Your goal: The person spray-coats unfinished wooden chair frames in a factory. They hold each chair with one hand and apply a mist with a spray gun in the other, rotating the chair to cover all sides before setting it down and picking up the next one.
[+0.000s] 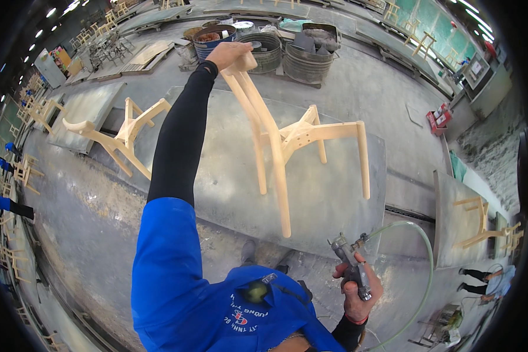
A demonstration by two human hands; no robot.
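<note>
My left hand (pixel 229 56) reaches far out and is closed round the top of a pale wooden chair frame (pixel 277 158). This frame has no seat panel, and its legs stand on a grey sheet-topped platform (pixel 223 193). Part of the chair's top rail is hidden by my fingers. Nearer my body, on the right, my right hand (pixel 362 296) grips a metal spray gun (pixel 351 267) by its handle. A pale green hose (pixel 432 252) loops away from the gun, which is apart from the chair. Behind my left arm stands a second chair frame (pixel 126 138).
Metal tubs (pixel 308 63) and a blue drum (pixel 208 44) stand beyond the platform. A red crate (pixel 439 119) sits at the right. More chair frames (pixel 478 223) rest on other platforms. A person (pixel 493 281) is at the far right; others (pixel 9 205) are at the left.
</note>
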